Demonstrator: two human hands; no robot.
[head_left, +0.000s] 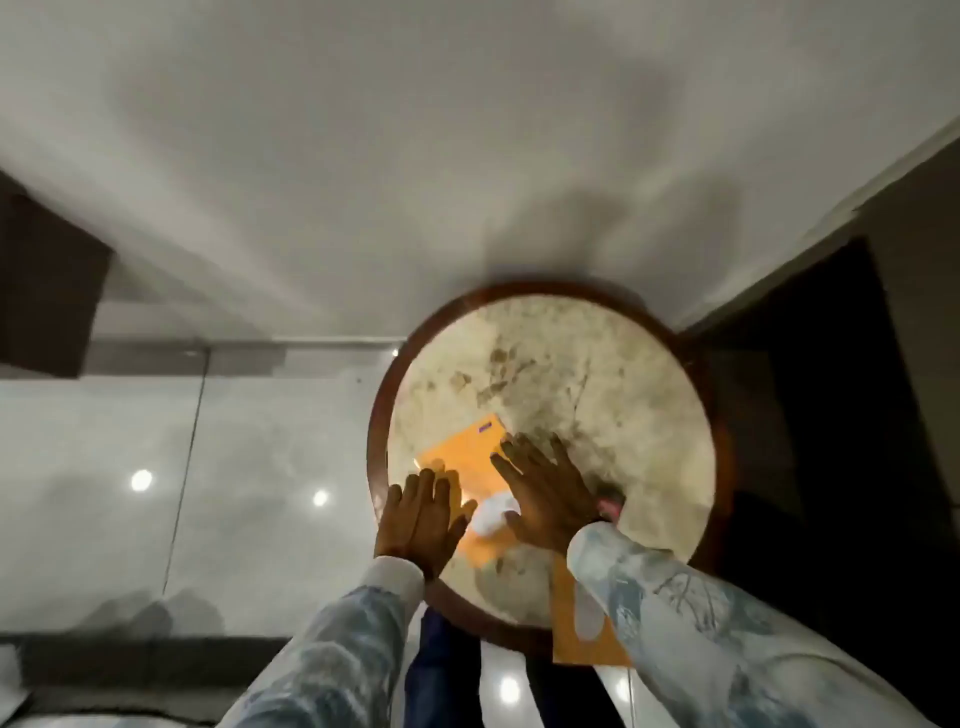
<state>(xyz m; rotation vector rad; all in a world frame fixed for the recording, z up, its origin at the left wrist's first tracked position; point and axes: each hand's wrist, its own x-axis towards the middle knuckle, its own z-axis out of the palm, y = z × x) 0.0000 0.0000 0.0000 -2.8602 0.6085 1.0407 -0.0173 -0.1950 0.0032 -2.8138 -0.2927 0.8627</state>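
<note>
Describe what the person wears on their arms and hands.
Both arms are in long sleeves of pale fabric mottled blue, grey and white: the left sleeve ends in a plain white cuff, the right sleeve carries thin dark line markings. The left hand and right hand are bare, with no gloves.

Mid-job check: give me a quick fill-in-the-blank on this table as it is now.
The envelope under the left hand and right hand is ____ in colour.
The table top is ____ in shape.
The white wad lies ____ the two hands.
Missing words: orange, round, between.
</note>
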